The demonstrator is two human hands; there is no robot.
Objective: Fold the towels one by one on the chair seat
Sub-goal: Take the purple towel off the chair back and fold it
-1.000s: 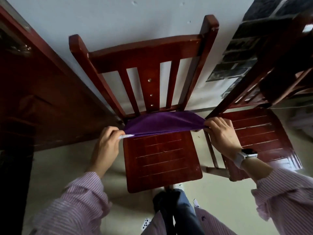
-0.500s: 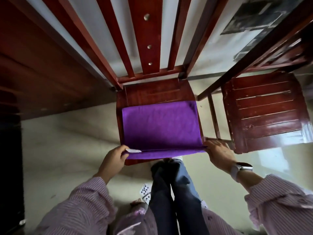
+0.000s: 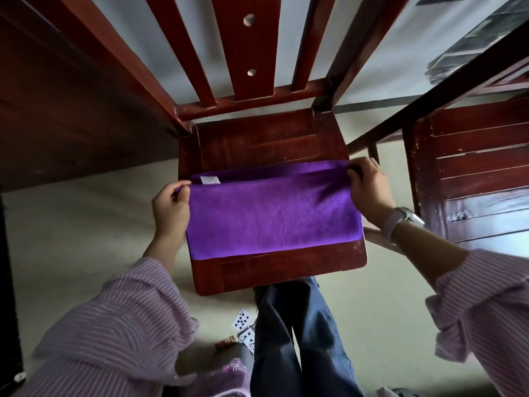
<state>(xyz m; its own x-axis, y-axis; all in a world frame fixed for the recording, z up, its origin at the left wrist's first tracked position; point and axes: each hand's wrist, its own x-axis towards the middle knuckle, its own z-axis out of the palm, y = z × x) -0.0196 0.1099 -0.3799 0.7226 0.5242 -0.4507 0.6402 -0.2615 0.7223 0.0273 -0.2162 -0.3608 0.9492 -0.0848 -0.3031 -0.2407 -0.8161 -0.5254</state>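
Note:
A purple towel (image 3: 272,219) lies folded in half across the middle of the red-brown wooden chair seat (image 3: 286,267). Its upper layer's edge sits just short of the lower layer's far edge, where a small white label shows. My left hand (image 3: 170,209) pinches the upper layer's far left corner. My right hand (image 3: 367,187) pinches the far right corner, a watch on its wrist. The seat's front strip and back strip stay uncovered.
The chair's slatted back (image 3: 246,53) rises straight ahead. A second wooden chair (image 3: 475,173) stands close on the right, dark wooden furniture (image 3: 71,104) on the left. Playing cards (image 3: 243,325) lie on the floor by my legs (image 3: 297,339).
My hands carried the towel's near edge from the seat's front over to its far edge, doubling the towel. One second ago it was being drawn from the seat's back toward me.

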